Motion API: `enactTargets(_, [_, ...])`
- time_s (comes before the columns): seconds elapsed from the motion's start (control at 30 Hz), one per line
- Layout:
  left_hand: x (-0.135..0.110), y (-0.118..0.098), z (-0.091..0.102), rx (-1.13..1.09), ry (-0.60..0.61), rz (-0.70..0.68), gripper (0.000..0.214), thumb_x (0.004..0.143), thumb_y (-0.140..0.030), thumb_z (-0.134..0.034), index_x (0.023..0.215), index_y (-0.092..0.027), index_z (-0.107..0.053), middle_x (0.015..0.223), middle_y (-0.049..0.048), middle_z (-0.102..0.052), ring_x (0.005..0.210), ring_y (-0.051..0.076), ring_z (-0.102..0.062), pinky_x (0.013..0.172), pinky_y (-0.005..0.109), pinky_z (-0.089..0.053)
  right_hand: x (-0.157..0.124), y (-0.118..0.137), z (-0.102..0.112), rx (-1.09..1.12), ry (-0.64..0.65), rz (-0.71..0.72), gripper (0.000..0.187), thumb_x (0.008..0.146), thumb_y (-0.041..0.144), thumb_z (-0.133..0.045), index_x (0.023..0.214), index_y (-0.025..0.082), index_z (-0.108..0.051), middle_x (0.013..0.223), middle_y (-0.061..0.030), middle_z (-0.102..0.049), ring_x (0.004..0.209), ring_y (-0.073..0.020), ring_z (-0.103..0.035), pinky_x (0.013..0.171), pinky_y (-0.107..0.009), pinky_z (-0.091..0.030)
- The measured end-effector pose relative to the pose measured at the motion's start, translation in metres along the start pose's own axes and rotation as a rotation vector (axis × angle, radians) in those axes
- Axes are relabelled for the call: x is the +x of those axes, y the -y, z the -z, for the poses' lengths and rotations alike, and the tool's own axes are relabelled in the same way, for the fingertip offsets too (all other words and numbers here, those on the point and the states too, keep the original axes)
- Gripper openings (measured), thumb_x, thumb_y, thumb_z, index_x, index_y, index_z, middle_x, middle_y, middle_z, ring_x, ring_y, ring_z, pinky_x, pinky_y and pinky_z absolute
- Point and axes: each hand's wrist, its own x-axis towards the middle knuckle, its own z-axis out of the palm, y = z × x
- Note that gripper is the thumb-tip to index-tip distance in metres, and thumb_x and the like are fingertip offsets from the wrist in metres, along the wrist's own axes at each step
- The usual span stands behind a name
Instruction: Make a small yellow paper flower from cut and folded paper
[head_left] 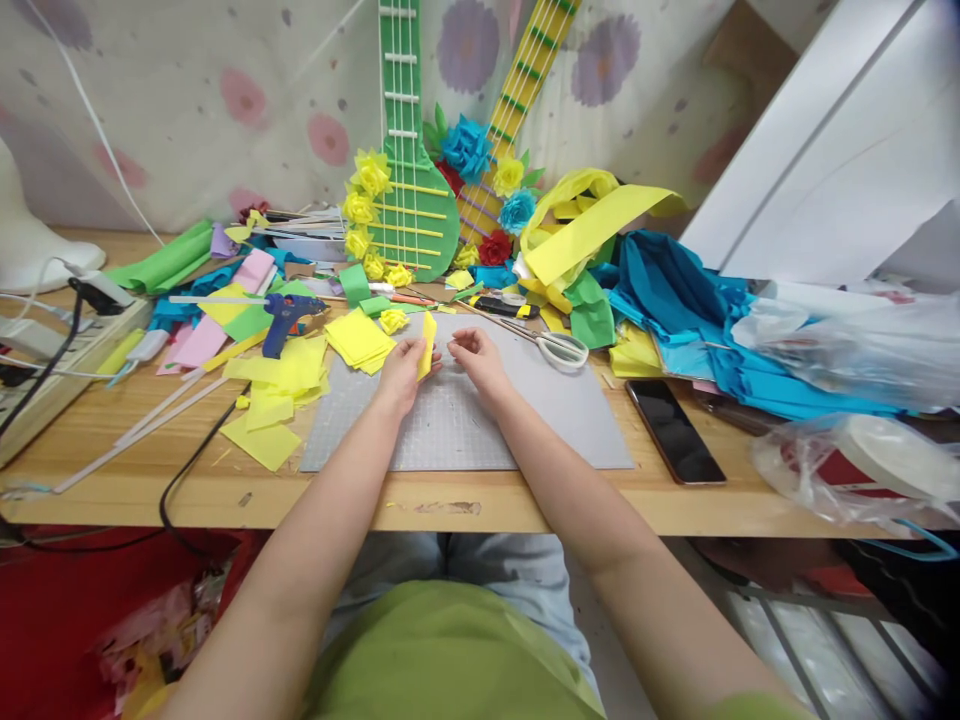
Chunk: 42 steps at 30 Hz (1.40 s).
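Yellow paper (428,345): folded piece, upright, pinched between the thumb and fingers of the left hand (401,372), just above a grey mat (465,430). Right hand (480,362): close beside it, palm down, fingers curled; whether they grip anything cannot be told. Both forearms reach forward. Left of left hand: yellow squares (358,340), glue gun (289,315). Right of right hand: scissors (559,348), phone (673,430), clear bag (795,470) holding a white roll (892,455).

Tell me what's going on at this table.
A person sits with both hands over a grey cutting mat. The left hand pinches a small yellow paper piece upright; the right hand hovers beside it, fingers curled. A stack of yellow squares, a blue glue gun and scissors lie at its edges, with paper-flower guitars behind.
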Motion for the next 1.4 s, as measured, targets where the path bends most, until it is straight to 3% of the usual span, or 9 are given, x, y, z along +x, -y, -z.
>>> enactTargets(0.07, [0.000, 0.003, 0.000, 0.055, -0.037, -0.105, 0.023, 0.064, -0.027, -0.067, 0.065, -0.016, -0.048, 0.062, -0.0030, -0.056, 0.059, 0.009, -0.057, 0.060, 0.024, -0.048, -0.004, 0.001, -0.001, -0.088, -0.067, 0.085, 0.018, 0.065, 0.030, -0.058, 0.077, 0.019, -0.050, 0.071, 0.0019, -0.054, 0.067, -0.0099, -0.050, 0.067, -0.026, -0.042])
enactTargets(0.17, [0.002, 0.008, 0.001, 0.117, -0.064, -0.255, 0.022, 0.063, -0.029, -0.067, 0.063, -0.016, -0.049, 0.060, -0.0040, -0.054, 0.057, 0.007, -0.053, 0.059, 0.022, -0.046, -0.010, 0.003, -0.006, -0.209, -0.069, 0.188, 0.012, 0.068, 0.029, -0.056, 0.072, 0.018, -0.055, 0.072, 0.0008, -0.055, 0.064, -0.0099, -0.048, 0.067, -0.026, -0.041])
enactTargets(0.33, [0.006, 0.014, 0.003, 0.156, -0.068, -0.353, 0.019, 0.064, -0.030, -0.064, 0.064, -0.016, -0.052, 0.059, -0.0044, -0.052, 0.054, 0.006, -0.047, 0.058, 0.021, -0.042, -0.014, 0.003, -0.015, -0.286, -0.080, 0.188, 0.010, 0.070, 0.028, -0.056, 0.070, 0.018, -0.061, 0.074, -0.0005, -0.058, 0.066, -0.0108, -0.049, 0.068, -0.025, -0.041])
enactTargets(0.77, [0.002, 0.012, 0.000, 0.197, -0.053, -0.334, 0.021, 0.059, -0.032, -0.069, 0.060, -0.016, -0.055, 0.058, -0.0043, -0.054, 0.056, 0.007, -0.047, 0.059, 0.021, -0.039, -0.009, -0.004, -0.015, -0.225, -0.121, 0.112, 0.018, 0.067, 0.035, -0.060, 0.068, 0.017, -0.064, 0.074, -0.0022, -0.063, 0.067, -0.0122, -0.055, 0.068, -0.026, -0.042])
enactTargets(1.03, [0.002, 0.011, 0.000, 0.220, -0.086, -0.263, 0.018, 0.058, -0.030, -0.070, 0.066, -0.015, -0.064, 0.068, -0.0005, -0.062, 0.064, 0.009, -0.053, 0.067, 0.022, -0.040, -0.005, -0.002, -0.011, 0.036, 0.007, -0.070, 0.027, 0.057, 0.041, -0.064, 0.067, 0.017, -0.057, 0.069, 0.0001, -0.061, 0.063, -0.0100, -0.052, 0.060, -0.024, -0.041])
enactTargets(1.23, [0.001, 0.011, -0.001, 0.256, -0.009, -0.240, 0.021, 0.060, -0.034, -0.069, 0.072, -0.016, -0.068, 0.075, 0.0012, -0.066, 0.074, 0.012, -0.058, 0.072, 0.023, -0.042, -0.006, 0.001, -0.008, 0.035, 0.034, -0.086, 0.028, 0.056, 0.042, -0.063, 0.064, 0.017, -0.053, 0.063, 0.0027, -0.054, 0.057, -0.0076, -0.046, 0.056, -0.022, -0.038])
enactTargets(1.4, [0.002, 0.013, 0.002, 0.246, -0.016, -0.218, 0.023, 0.056, -0.033, -0.071, 0.072, -0.016, -0.070, 0.072, 0.0011, -0.067, 0.068, 0.012, -0.057, 0.068, 0.024, -0.042, -0.006, 0.002, -0.007, 0.027, 0.072, -0.092, 0.028, 0.055, 0.042, -0.063, 0.065, 0.016, -0.056, 0.064, 0.0019, -0.056, 0.057, -0.0076, -0.046, 0.055, -0.022, -0.037])
